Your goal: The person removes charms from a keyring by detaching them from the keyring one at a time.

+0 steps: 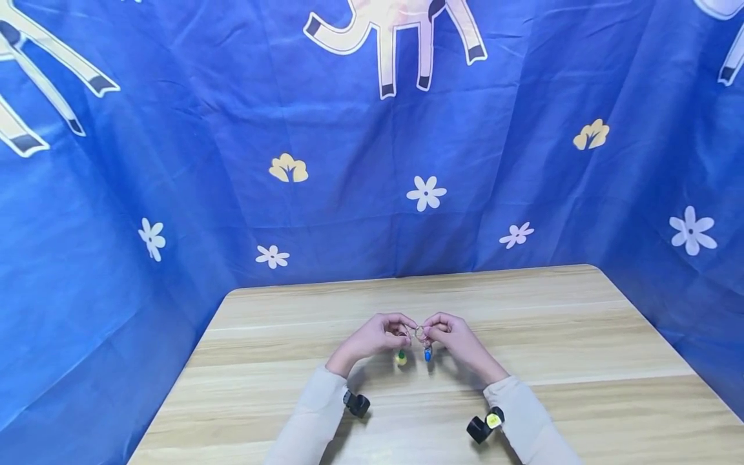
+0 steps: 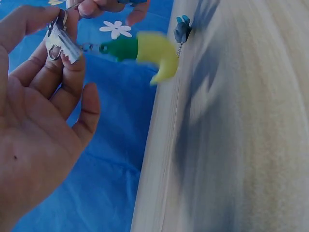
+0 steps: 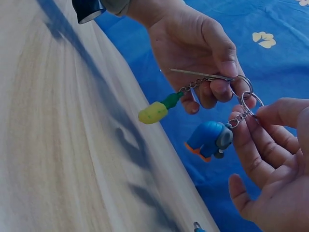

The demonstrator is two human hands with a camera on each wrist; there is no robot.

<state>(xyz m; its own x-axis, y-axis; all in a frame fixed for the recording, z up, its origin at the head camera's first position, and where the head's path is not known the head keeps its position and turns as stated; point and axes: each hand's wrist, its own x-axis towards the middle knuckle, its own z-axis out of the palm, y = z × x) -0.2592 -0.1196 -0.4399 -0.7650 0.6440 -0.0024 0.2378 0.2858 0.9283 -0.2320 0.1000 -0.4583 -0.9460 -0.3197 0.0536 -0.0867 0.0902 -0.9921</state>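
Observation:
My left hand pinches a key ring between thumb and fingers. A silver key and a yellow charm with a green top hang from it on a short chain. Facing it, my right hand pinches another metal key ring, which carries a blue charm with orange feet. The two rings overlap where the fingertips meet, in the right wrist view. Both charms dangle over the wooden table.
Behind the yellow charm, a small blue-grey piece on a chain shows near the table edge in the left wrist view. A blue patterned curtain surrounds the table's back and sides. Black cameras sit on both wrists.

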